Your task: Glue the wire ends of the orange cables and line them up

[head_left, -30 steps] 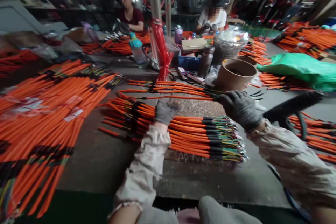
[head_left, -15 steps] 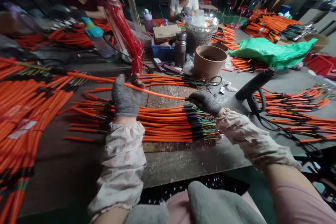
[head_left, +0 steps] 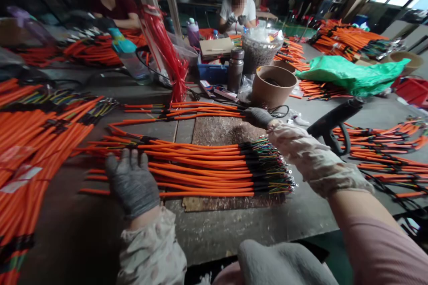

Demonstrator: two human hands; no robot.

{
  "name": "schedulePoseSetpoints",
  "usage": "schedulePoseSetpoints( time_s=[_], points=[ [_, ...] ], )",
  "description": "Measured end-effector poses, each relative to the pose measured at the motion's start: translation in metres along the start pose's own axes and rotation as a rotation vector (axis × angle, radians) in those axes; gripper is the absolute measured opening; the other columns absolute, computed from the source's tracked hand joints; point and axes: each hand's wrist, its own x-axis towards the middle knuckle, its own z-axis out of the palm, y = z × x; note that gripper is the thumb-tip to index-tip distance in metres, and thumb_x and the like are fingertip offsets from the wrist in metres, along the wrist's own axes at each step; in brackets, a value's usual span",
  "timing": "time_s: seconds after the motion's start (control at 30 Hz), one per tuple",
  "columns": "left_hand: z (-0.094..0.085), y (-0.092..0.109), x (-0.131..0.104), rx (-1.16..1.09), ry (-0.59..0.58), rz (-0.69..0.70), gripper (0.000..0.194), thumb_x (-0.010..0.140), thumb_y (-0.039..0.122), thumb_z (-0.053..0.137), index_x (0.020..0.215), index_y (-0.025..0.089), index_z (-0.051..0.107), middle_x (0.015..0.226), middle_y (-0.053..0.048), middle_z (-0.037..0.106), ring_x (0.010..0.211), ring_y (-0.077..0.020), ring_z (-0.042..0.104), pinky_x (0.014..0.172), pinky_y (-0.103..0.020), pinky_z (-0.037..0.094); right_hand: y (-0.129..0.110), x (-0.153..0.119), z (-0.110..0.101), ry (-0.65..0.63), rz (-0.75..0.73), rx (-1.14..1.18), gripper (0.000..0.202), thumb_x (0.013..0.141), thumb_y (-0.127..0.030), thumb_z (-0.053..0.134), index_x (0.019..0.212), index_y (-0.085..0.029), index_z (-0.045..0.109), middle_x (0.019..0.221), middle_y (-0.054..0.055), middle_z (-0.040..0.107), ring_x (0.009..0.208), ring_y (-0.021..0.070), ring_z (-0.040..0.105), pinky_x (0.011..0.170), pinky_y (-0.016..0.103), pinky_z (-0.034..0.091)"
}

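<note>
My left hand, in a grey glove, lies with fingers spread over the left part of a row of orange cables. These lie side by side, with black sleeves and bare coloured wires at their right ends. Farther back, my gloved right hand is closed at the right end of a smaller group of orange cables. Its fingertips are partly hidden, but they seem to pinch a cable end there. A brown, worn board lies beneath the front row.
A black heat gun stands on the right, near more cables. A large cable pile covers the left. Behind are a brown tub, a dark flask, red ties and a green bag. Two people sit across.
The single cable stretched between my hands has been let go by my left hand, which moved down and left and opened. My right hand moved back to the rear cables. The view shifted slightly.
</note>
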Motion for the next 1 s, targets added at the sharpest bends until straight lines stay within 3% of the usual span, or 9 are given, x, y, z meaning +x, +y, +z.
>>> schedulePoseSetpoints(
  time_s=[0.13,0.3,0.37,0.47,0.6,0.73,0.8,0.9,1.0],
  points=[
    [0.009,-0.014,-0.007,0.023,-0.012,-0.073,0.033,0.085,0.039,0.068,0.117,0.036,0.061,0.142,0.000,0.065,0.138,-0.0229,0.060,0.122,-0.046,0.045,-0.008,0.028,-0.005,-0.004,0.135,-0.240,0.038,0.103,-0.040,0.069,0.132,-0.016,0.065,0.132,0.011,0.067,0.113,0.0248,0.069,0.097,0.046,0.061],
    [0.015,-0.021,-0.019,-0.042,-0.002,-0.141,0.037,0.085,0.031,0.067,0.121,0.031,0.065,0.124,-0.006,0.071,0.113,-0.0186,0.071,0.095,-0.032,0.059,-0.031,0.026,-0.019,0.041,0.157,-0.462,0.030,0.107,-0.034,0.060,0.124,-0.012,0.070,0.124,0.018,0.071,0.109,0.0261,0.067,0.094,0.042,0.052],
    [0.029,-0.026,-0.023,-0.123,-0.027,-0.220,0.033,0.084,0.025,0.064,0.117,0.027,0.067,0.116,-0.007,0.073,0.104,-0.0179,0.073,0.091,-0.031,0.060,-0.046,0.009,-0.029,0.122,0.128,-0.523,0.034,0.109,-0.032,0.052,0.126,-0.008,0.070,0.123,0.024,0.070,0.108,0.0298,0.065,0.087,0.040,0.045],
    [0.066,-0.037,-0.018,-0.203,-0.055,-0.519,0.018,0.089,0.022,0.056,0.104,0.020,0.066,0.104,-0.010,0.073,0.096,-0.0197,0.073,0.093,-0.035,0.061,-0.073,-0.040,-0.038,0.331,-0.084,-0.642,0.033,0.110,-0.034,0.047,0.117,-0.015,0.073,0.108,0.018,0.073,0.096,0.0276,0.062,0.076,0.037,0.037],
    [0.119,-0.048,0.006,-0.212,0.016,-0.855,0.021,0.099,0.038,0.047,0.095,0.021,0.058,0.096,-0.010,0.067,0.089,-0.0227,0.070,0.086,-0.044,0.063,-0.102,-0.107,-0.031,0.453,-0.359,-0.659,0.034,0.111,-0.031,0.044,0.105,-0.018,0.075,0.092,0.013,0.072,0.085,0.0245,0.058,0.070,0.037,0.033],
    [0.151,-0.055,0.023,-0.293,0.172,-0.799,0.032,0.099,0.052,0.048,0.084,0.023,0.046,0.079,0.000,0.053,0.070,-0.0165,0.058,0.075,-0.038,0.062,-0.095,-0.125,-0.025,0.413,-0.288,-0.259,0.033,0.109,-0.033,0.048,0.107,-0.017,0.076,0.095,0.012,0.075,0.082,0.0222,0.061,0.071,0.035,0.040],
    [0.159,-0.052,0.019,-0.345,0.149,-0.713,0.036,0.098,0.053,0.052,0.080,0.023,0.042,0.073,0.003,0.048,0.066,-0.0148,0.055,0.073,-0.034,0.060,-0.085,-0.122,-0.028,0.360,-0.223,0.090,0.030,0.105,-0.037,0.054,0.106,-0.018,0.077,0.094,0.010,0.075,0.081,0.0206,0.062,0.072,0.034,0.044],
    [0.170,-0.033,0.007,-0.426,-0.101,-0.542,0.026,0.100,0.046,0.053,0.087,0.023,0.052,0.077,0.000,0.057,0.072,-0.0146,0.060,0.077,-0.031,0.059,-0.076,-0.114,-0.037,0.231,-0.071,0.611,0.032,0.092,-0.048,0.071,0.099,-0.018,0.078,0.088,0.006,0.073,0.078,0.0178,0.059,0.070,0.032,0.046],
    [0.180,-0.007,0.004,-0.410,-0.395,-0.407,0.023,0.104,0.039,0.045,0.101,0.022,0.060,0.088,-0.003,0.065,0.083,-0.0160,0.066,0.082,-0.031,0.058,-0.074,-0.111,-0.048,0.130,0.104,0.918,0.044,0.078,-0.057,0.081,0.095,-0.016,0.077,0.078,0.002,0.064,0.067,0.0131,0.049,0.059,0.028,0.037]
  ],
)
